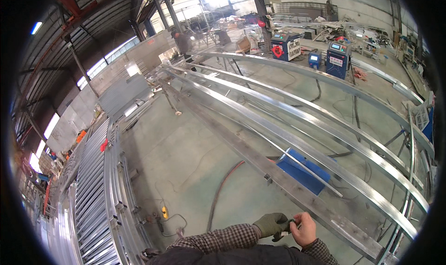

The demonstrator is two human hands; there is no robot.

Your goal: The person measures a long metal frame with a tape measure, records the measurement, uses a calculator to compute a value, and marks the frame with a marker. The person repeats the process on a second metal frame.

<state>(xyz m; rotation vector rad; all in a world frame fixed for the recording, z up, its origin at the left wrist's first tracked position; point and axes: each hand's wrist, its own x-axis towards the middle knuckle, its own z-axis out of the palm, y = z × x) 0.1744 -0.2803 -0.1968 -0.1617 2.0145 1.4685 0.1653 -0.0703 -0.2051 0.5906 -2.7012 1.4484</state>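
Note:
In front of my body, at the lower edge, my two hands meet. My left hand (271, 225) wears a green glove and comes out of a checkered sleeve (223, 238). Its fingers are curled. My right hand (305, 229) is bare, its fingers pinched together right beside the glove's fingertips. Between the hands is something small and dark with a pale bit below it; its kind cannot be made out. Just beyond my right hand runs a long dark steel beam (241, 149), which neither hand visibly touches.
Long shiny metal tubes (297, 131) stretch away on the right, with a blue tray-like piece (304, 172) under them. Blue machines (337, 60) stand at the far right. Stacked metal railings (93, 190) line the left. A hose (218, 195) and a yellow tool (164, 212) lie on the floor.

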